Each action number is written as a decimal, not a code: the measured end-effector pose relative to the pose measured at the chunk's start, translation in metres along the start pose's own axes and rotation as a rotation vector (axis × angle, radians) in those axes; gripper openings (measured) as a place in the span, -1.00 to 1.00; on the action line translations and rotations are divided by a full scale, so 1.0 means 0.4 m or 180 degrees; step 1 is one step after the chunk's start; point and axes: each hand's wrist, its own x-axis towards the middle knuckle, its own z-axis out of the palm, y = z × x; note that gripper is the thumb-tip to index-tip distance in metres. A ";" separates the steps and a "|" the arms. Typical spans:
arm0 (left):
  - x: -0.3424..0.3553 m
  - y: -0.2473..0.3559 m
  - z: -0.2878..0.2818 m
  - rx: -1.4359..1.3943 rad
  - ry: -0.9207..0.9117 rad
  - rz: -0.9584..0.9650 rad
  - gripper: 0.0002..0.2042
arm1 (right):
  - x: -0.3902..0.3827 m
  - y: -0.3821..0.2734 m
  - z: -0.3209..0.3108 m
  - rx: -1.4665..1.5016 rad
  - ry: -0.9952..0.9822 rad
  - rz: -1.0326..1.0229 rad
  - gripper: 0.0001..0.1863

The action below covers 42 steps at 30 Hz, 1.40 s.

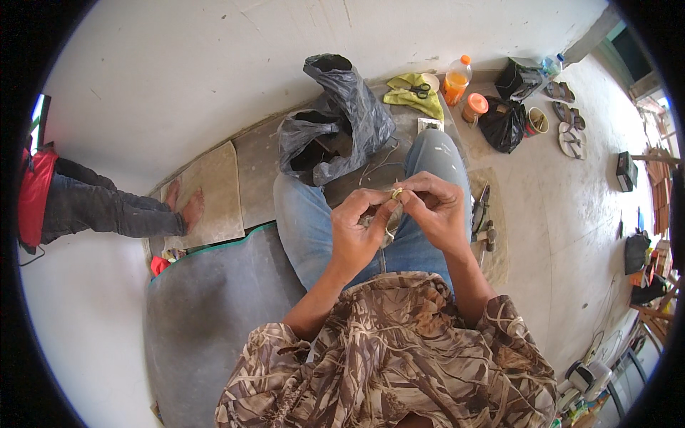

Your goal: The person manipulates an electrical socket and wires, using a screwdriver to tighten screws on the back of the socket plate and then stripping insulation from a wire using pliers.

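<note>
1. Since it's tiny, the pale yellowish piece (397, 192) is probably pinched from both sides for fine control.
2. Left hand (354, 230) and right hand (441, 214): fingers closed narrow on it, thumbs nearly meeting.
3. Piece sits right at the fingertips, above the jeans (307, 228).
4. Black bag (374, 128) gapes just beyond left knee, presumably for easy reach; contents unclear.

Black bag (372, 120), upper centre: crinkled glossy plastic. Towel (429, 107): matt cloth. Jeans (303, 221), centre: matt denim. Drink bottle (457, 80): smooth clear plastic. Floor (546, 203), right: smooth, some sheen.
</note>
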 end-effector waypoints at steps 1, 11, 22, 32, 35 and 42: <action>-0.001 0.001 0.000 0.0001 0.0004 -0.0008 -0.91 | 0.000 0.002 0.000 0.0026 0.0012 0.0009 -0.84; -0.005 -0.008 -0.010 -0.0593 -0.0299 -0.0698 -0.86 | 0.002 -0.005 0.003 0.0169 0.0063 0.0086 -0.85; -0.011 -0.043 -0.015 -0.2060 -0.0670 -0.1289 -0.88 | 0.029 -0.040 -0.024 -0.0943 -0.0437 -0.0142 -0.93; -0.023 -0.047 -0.019 -0.2930 -0.0701 -0.2010 -0.87 | 0.042 -0.048 -0.004 -0.2207 -0.0327 -0.1659 -0.82; -0.022 -0.048 -0.020 -0.3062 -0.0726 -0.2034 -0.87 | 0.048 -0.035 -0.011 -0.2276 -0.0387 -0.2080 -0.80; -0.021 -0.029 -0.006 -0.3072 -0.0605 -0.2006 -0.87 | 0.043 -0.009 -0.027 -0.1888 -0.0332 -0.2158 -0.75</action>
